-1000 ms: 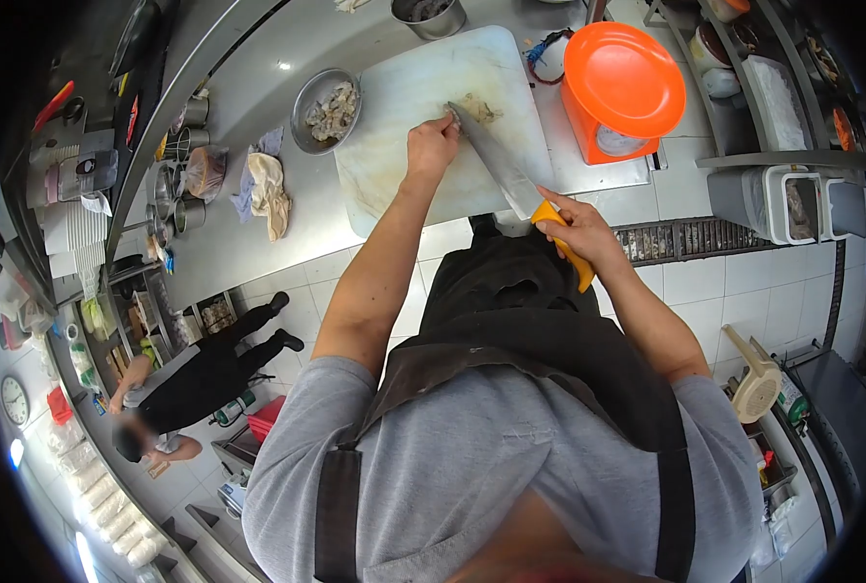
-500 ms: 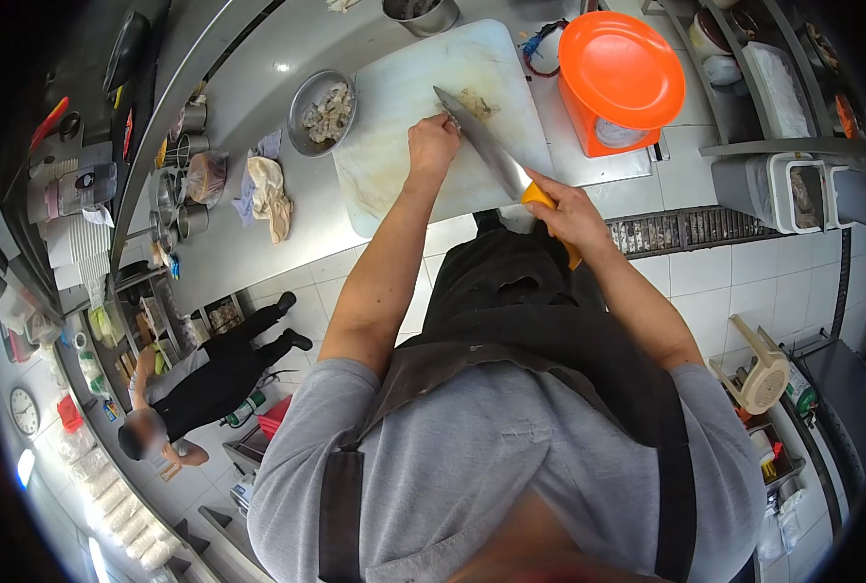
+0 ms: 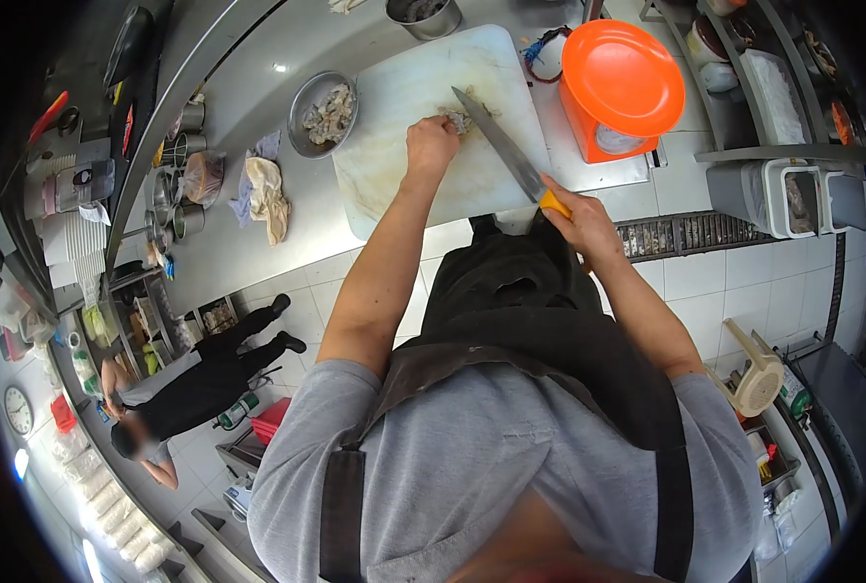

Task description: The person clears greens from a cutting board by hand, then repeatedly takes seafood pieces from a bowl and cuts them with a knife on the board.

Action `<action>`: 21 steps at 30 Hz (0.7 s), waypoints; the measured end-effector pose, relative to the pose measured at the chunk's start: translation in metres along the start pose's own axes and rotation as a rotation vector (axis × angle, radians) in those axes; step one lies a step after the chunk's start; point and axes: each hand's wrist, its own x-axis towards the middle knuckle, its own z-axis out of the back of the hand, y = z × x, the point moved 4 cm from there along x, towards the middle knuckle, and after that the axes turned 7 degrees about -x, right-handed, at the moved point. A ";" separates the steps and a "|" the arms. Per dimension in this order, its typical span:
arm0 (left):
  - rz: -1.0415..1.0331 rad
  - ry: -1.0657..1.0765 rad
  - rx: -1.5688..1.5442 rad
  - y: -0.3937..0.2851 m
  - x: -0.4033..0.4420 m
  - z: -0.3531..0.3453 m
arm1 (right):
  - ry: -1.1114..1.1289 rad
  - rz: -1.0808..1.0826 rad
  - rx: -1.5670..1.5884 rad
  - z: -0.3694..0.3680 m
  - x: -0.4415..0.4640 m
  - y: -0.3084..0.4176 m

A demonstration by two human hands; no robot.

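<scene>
From where I stand, the left hand [image 3: 433, 148] is over the cutting board [image 3: 394, 107], fingers drawn in against some greyish shrimp-like pieces [image 3: 460, 122]; I can't tell whether they grip any. The right hand [image 3: 585, 228] has its fingers wrapped round the yellow handle of a chef's knife [image 3: 501, 146], near the board's edge. The blade slants across the board, its tip beyond the pieces. Left of the board, a steel bowl [image 3: 307, 89] of pale chunks sits on the worktop [image 3: 238, 248], near a beige cloth [image 3: 268, 194].
</scene>
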 end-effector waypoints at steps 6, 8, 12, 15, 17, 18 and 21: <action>-0.031 -0.029 -0.047 -0.012 0.004 0.002 | -0.028 0.032 -0.023 0.008 -0.001 0.012; -0.037 0.001 -0.006 -0.013 0.004 -0.001 | -0.006 0.008 0.005 0.009 -0.002 0.012; -0.036 0.047 -0.035 -0.010 0.009 0.000 | 0.046 -0.030 0.003 0.013 0.002 0.012; -0.056 0.062 -0.084 -0.001 0.013 0.012 | 0.060 -0.051 0.000 0.017 0.003 0.011; -0.075 0.072 -0.059 0.005 0.016 0.021 | 0.074 -0.048 -0.002 0.017 0.004 0.010; -0.091 0.081 -0.033 0.010 0.018 0.026 | 0.073 -0.036 -0.036 0.017 0.005 0.008; -0.159 0.082 -0.026 0.015 0.023 0.043 | 0.077 -0.030 -0.057 0.017 0.006 0.007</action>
